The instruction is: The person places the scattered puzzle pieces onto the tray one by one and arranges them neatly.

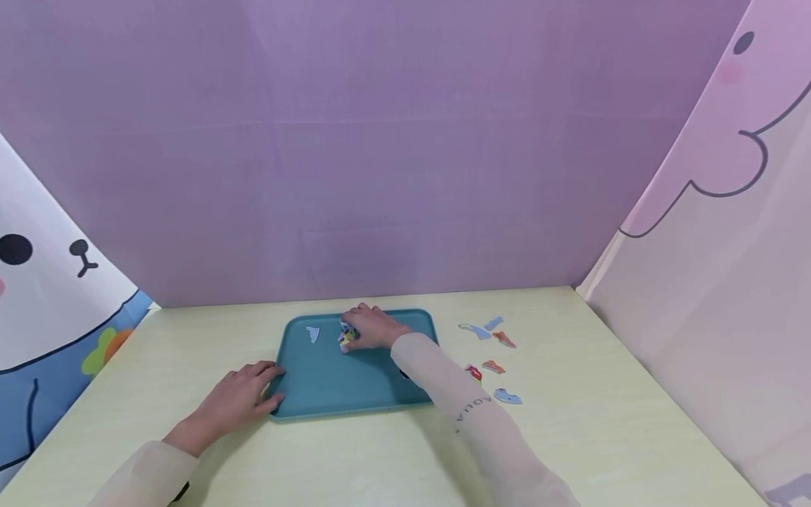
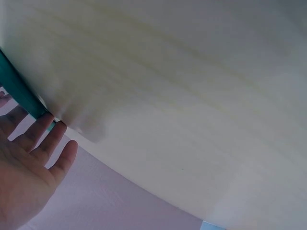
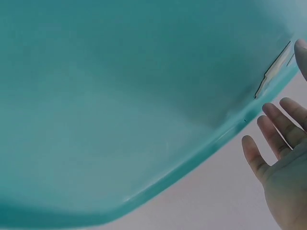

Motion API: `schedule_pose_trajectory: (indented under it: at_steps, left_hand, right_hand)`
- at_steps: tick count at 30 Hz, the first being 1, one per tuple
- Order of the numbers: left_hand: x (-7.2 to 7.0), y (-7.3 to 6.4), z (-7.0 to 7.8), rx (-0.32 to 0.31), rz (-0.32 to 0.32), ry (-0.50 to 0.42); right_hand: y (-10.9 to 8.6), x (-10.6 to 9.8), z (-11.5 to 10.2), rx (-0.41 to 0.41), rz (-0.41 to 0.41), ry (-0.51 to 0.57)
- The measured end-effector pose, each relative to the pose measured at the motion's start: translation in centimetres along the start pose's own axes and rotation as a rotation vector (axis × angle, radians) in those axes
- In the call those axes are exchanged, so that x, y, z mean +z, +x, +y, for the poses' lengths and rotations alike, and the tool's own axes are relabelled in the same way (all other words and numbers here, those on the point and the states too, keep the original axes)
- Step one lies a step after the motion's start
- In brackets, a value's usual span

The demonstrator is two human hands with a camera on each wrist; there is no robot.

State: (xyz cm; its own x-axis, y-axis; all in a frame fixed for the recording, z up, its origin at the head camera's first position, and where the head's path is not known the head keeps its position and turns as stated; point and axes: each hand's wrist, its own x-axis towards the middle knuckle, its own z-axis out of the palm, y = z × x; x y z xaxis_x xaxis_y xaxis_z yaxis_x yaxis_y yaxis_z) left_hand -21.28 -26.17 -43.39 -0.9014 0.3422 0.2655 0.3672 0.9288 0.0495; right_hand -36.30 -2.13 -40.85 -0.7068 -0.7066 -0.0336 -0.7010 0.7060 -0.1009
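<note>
A teal tray (image 1: pixel 355 384) lies on the pale table. My left hand (image 1: pixel 236 403) touches its left edge with the fingers spread and the thumb near the front corner. In the left wrist view the fingers (image 2: pixel 45 139) extend against the tray's side (image 2: pixel 19 91). Reaching over the tray from the right, my right hand (image 1: pixel 375 328) pinches a colourful puzzle piece (image 1: pixel 346 336) between thumb and fingers, low over the tray floor. A light-blue piece (image 1: pixel 313 334) lies in the tray, left of that hand. The right wrist view shows a thin piece edge (image 3: pixel 274 69) near the fingers.
Right of the tray, loose pieces lie on the table: blue ones (image 1: pixel 476 331) (image 1: pixel 507 396), orange-red ones (image 1: pixel 505 339) (image 1: pixel 493 367) and a red-green one (image 1: pixel 474 373) partly behind the right sleeve (image 1: pixel 469 408). A purple cloth (image 1: pixel 380 176) hangs behind the table, with printed cloths at both sides.
</note>
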Motion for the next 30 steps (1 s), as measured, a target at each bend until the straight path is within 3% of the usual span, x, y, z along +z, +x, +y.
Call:
schedule_pose_trajectory:
  at_steps: [17, 30]
  left_hand:
    - [0.0, 0.1, 0.0, 0.018, 0.008, 0.006]
    - [0.0, 0.0, -0.1, 0.022, 0.015, 0.014]
  right_hand:
    - [-3.5, -1.0, 1.5, -0.083, -0.039, -0.051]
    - [-7.6, -1.0, 3.0, -0.173, 0.007, -0.082]
